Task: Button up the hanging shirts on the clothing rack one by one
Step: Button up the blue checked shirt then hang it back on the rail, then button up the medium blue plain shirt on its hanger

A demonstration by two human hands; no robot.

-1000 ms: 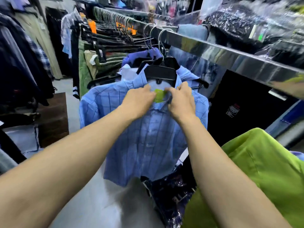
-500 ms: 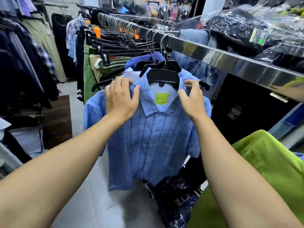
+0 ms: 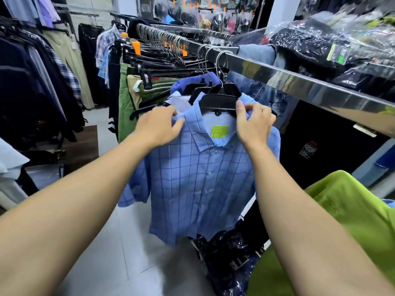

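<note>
A light blue checked short-sleeved shirt [image 3: 201, 180] hangs on a black hanger [image 3: 218, 100] from the shiny metal rail [image 3: 299, 86]. Its front is closed down the placket, and a green tag [image 3: 219, 131] shows inside the collar. My left hand [image 3: 159, 127] lies on the shirt's left shoulder, fingers spread over the cloth by the collar. My right hand [image 3: 252, 122] is at the right side of the collar, thumb and fingers pinching the collar edge by the hanger's end. Behind it hang a pale blue shirt [image 3: 177, 101] and a darker blue one [image 3: 192, 83].
Trousers on clip hangers [image 3: 154, 67] fill the rail further back. Denim [image 3: 267, 90] hangs behind the rail, with bagged clothes [image 3: 316, 43] on top. A lime green garment [image 3: 350, 210] lies at the lower right, dark bagged goods [image 3: 230, 259] below the shirt, and dark clothes [image 3: 32, 86] hang at left.
Both hands left the collar's middle and spread to its two sides. The left hand slid out onto the shoulder; the right rose to the collar edge by the hanger.
</note>
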